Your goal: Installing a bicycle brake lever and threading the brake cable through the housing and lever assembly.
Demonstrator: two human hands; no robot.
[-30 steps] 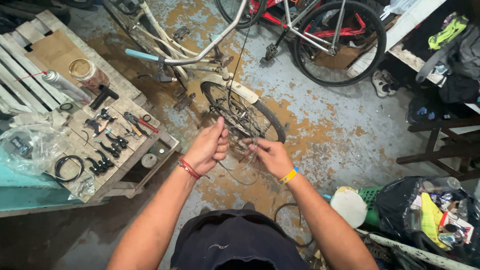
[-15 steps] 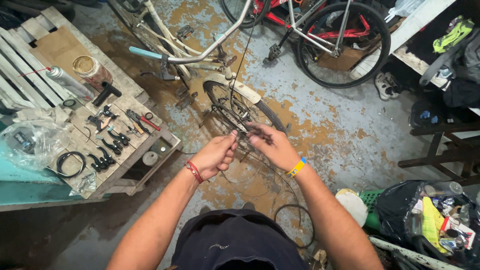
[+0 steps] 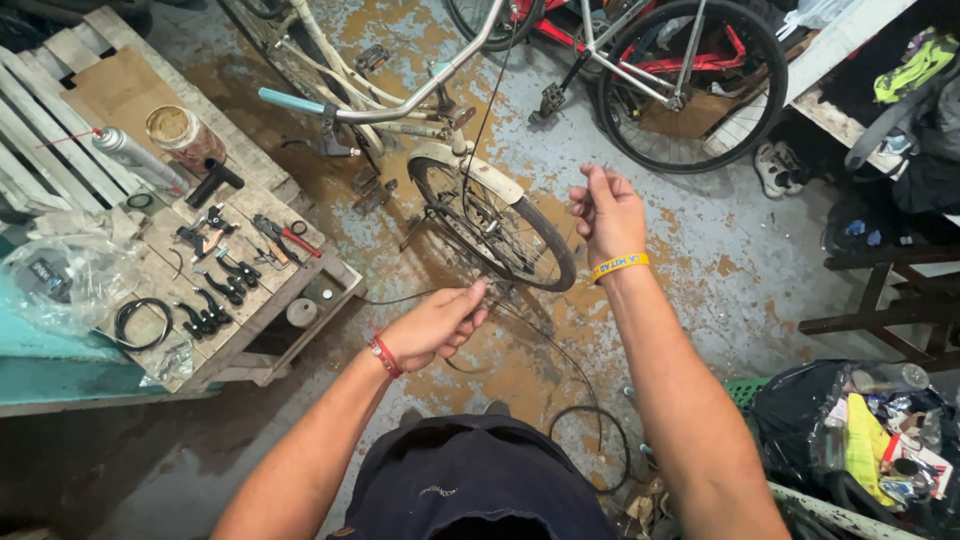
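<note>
My left hand (image 3: pixel 435 325), with a red bracelet, pinches a thin black cable (image 3: pixel 560 360) that loops down to the stained floor. My right hand (image 3: pixel 608 212), wearing a yellow wristband, is raised higher and grips the same cable's thin inner wire, which runs up toward the handlebar. Just beyond both hands stands a cream bicycle (image 3: pixel 420 110), its front wheel (image 3: pixel 495 225) under a mudguard.
A wooden pallet (image 3: pixel 235 300) at left carries pliers, black brake levers, a spray can (image 3: pixel 135 158), a tin and a coiled cable. A red bicycle (image 3: pixel 650 70) stands at the back. A dark bench (image 3: pixel 880 290) and a full rubbish bag (image 3: pixel 870 440) are at right.
My hands were together by the front wheel. Now my right hand has risen up and to the right, drawing the wire out, while my left has dropped lower.
</note>
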